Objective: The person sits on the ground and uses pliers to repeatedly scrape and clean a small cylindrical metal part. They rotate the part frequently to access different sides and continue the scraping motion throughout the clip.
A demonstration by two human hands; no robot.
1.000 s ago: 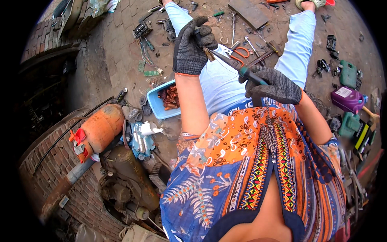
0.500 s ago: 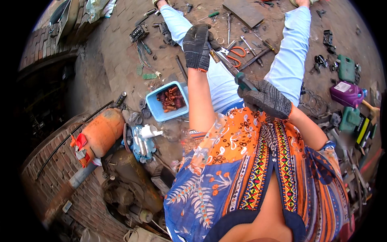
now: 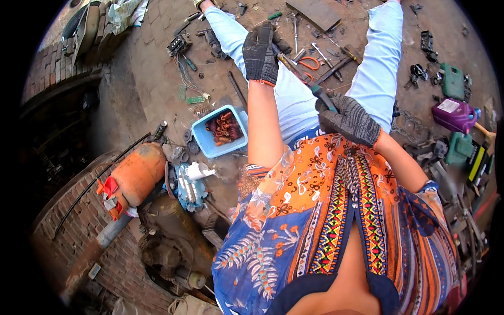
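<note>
My left hand point(image 3: 260, 53), in a dark grey knit glove, is closed on a short brass-coloured piece point(image 3: 285, 61) above my light-blue trouser leg. My gloved right hand point(image 3: 348, 118), lower and to the right, grips the green-and-black handle of a long tool point(image 3: 324, 98). The tool's narrow blade points up-left to the piece; whether they touch I cannot tell. Just beyond, orange-handled scissors point(image 3: 310, 63) and several metal tools lie on the ground between my legs, partly behind my hands.
A blue tub of copper-coloured pieces point(image 3: 205, 142) sits left of my arm. An orange gas cylinder point(image 3: 139, 176) is lower left. Wired parts point(image 3: 179, 46) and a steel plate point(image 3: 315, 14) lie ahead. Green cases point(image 3: 452, 81) and a purple jug point(image 3: 454, 114) are on the right.
My left hand has shifted right since a second ago. My right hand dipped down and left, then rose slightly in the last half second. Both still hold their items.
</note>
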